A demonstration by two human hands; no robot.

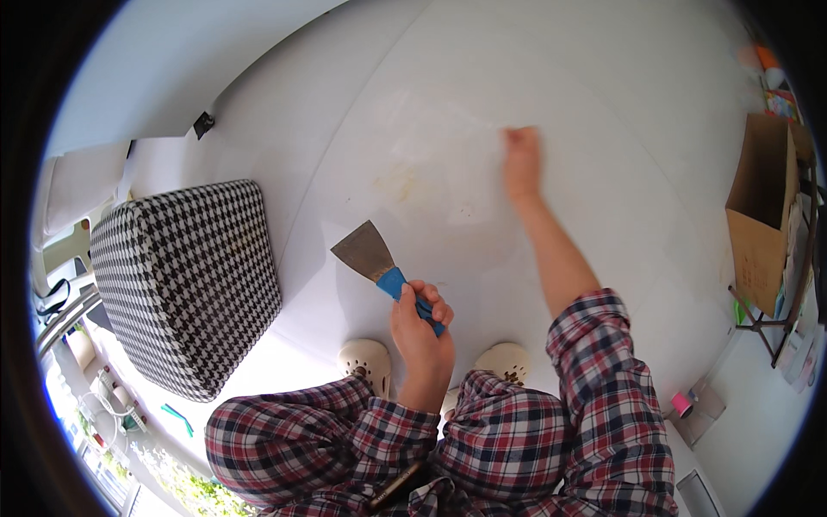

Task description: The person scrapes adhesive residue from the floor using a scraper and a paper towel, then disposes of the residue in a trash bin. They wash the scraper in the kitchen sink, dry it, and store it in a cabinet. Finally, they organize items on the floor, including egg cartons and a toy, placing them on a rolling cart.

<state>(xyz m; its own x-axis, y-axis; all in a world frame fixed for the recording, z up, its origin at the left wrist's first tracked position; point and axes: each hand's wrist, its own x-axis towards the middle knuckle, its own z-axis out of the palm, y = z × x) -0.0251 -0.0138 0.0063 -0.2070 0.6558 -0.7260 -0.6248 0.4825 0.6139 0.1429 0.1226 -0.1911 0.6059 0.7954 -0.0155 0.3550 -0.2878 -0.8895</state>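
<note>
A scraper (365, 252) with a flat, worn metal blade and a blue handle is gripped in my left hand (422, 332), fingers wrapped round the handle. Its blade points up and to the left, seen against the floor. My right hand (522, 159) reaches far forward over the pale floor, blurred, with its fingers curled in. Whether anything is inside that closed hand is hidden. Between the blade and the right hand, faint yellowish stains (399, 183) and a few dark specks mark the floor (465, 86).
On the left stands a black-and-white houndstooth ottoman (194, 284). An open cardboard box (762, 215) sits on a dark rack at the right, with a pink spool (681, 404) lower down. My cream clogs (366, 362) are on the floor, and a green strip (177, 419) lies lower left.
</note>
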